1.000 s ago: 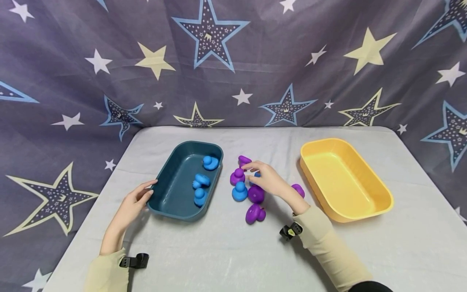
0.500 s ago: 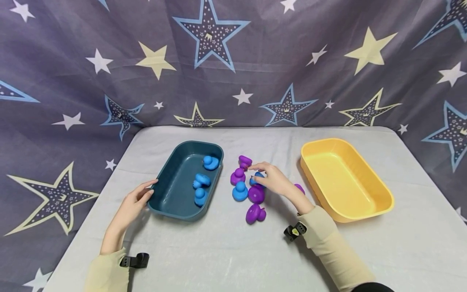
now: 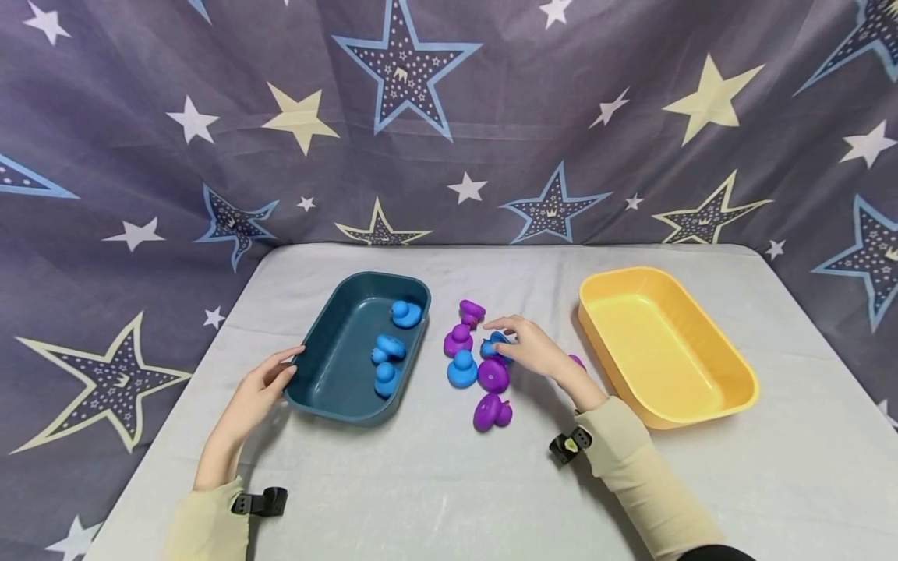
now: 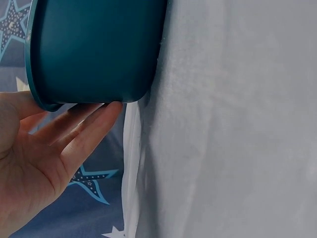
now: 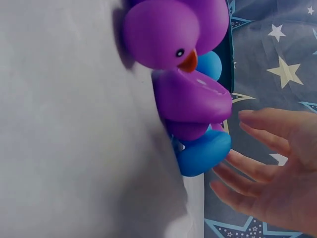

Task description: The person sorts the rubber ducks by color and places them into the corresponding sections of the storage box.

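My left hand point(image 3: 252, 393) touches the near left rim of the dark teal tub point(image 3: 319, 382), its fingers stretched along the outer wall in the left wrist view. Three blue rubber ducks, one of them a tipped duck point(image 3: 388, 347), lie in that tub. Over the small cluster mid-table, my right hand point(image 3: 526, 348) has its fingers spread around a blue rubber duck point(image 5: 205, 153) lying tipped. Purple rubber ducks point(image 3: 458, 340) and another blue duck point(image 3: 461, 368) sit close by. A purple duck point(image 5: 161, 34) with an orange beak looms large in the right wrist view.
A yellow tub point(image 3: 666, 351) stands at the right, with nothing visible inside. Near its left wall a purple item point(image 3: 577, 361) is mostly hidden by my right forearm. Pale cloth point(image 3: 393, 491) covers the table, and a star-patterned curtain point(image 3: 449, 93) hangs behind.
My right hand has drawn slightly to the right, off the upper purple ducks and over to the blue duck, which now shows more. My left hand and the teal tub stay put.
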`<state>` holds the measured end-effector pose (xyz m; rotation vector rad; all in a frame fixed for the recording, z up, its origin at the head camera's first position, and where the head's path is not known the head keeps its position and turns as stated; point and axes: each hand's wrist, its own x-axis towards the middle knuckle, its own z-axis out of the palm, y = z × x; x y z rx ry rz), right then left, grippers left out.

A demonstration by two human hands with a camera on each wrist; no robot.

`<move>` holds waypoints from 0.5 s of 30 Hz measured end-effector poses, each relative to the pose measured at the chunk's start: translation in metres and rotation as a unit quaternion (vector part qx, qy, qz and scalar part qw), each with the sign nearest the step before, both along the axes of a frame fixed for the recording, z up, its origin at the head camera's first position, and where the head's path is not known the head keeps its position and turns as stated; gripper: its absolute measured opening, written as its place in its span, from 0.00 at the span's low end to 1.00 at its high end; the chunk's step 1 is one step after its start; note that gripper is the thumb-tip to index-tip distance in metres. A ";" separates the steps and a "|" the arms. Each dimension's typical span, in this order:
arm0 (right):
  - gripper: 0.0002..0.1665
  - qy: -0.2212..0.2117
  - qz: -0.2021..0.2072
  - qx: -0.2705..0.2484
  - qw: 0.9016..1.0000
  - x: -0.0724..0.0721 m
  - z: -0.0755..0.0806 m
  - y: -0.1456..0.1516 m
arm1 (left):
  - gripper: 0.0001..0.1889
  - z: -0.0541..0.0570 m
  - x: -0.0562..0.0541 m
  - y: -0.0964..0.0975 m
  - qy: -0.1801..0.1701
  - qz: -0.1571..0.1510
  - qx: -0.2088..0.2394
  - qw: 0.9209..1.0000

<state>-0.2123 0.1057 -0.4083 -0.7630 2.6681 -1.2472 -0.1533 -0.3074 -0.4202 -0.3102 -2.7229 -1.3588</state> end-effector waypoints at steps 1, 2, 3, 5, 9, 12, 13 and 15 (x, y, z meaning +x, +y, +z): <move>0.20 -0.001 0.000 0.002 1.000 0.000 0.000 0.000 | 0.18 0.000 0.000 0.000 0.000 -0.001 0.003 1.000; 0.20 -0.004 -0.001 0.002 1.000 0.000 -0.001 0.001 | 0.18 0.000 0.000 0.000 0.000 -0.001 0.005 1.000; 0.20 -0.006 -0.002 0.004 1.000 -0.001 -0.001 0.001 | 0.18 0.000 0.000 0.000 0.001 -0.002 0.007 1.000; 0.20 -0.010 -0.005 0.009 1.000 -0.001 -0.002 0.002 | 0.18 0.000 0.000 0.000 0.001 -0.002 0.009 1.000; 0.21 -0.011 -0.005 0.013 1.000 -0.002 -0.004 0.003 | 0.18 0.000 0.000 0.001 0.001 0.000 0.006 1.000; 0.21 -0.013 -0.004 0.011 1.000 -0.002 -0.006 0.004 | 0.18 0.001 0.000 0.001 0.001 0.000 0.005 1.000; 0.21 -0.014 -0.004 0.012 1.000 -0.003 -0.006 0.004 | 0.18 0.001 0.000 0.001 0.001 0.001 0.005 1.000; 0.21 -0.015 -0.004 0.013 1.000 -0.003 -0.007 0.005 | 0.18 0.001 0.000 0.002 0.002 0.001 0.005 1.000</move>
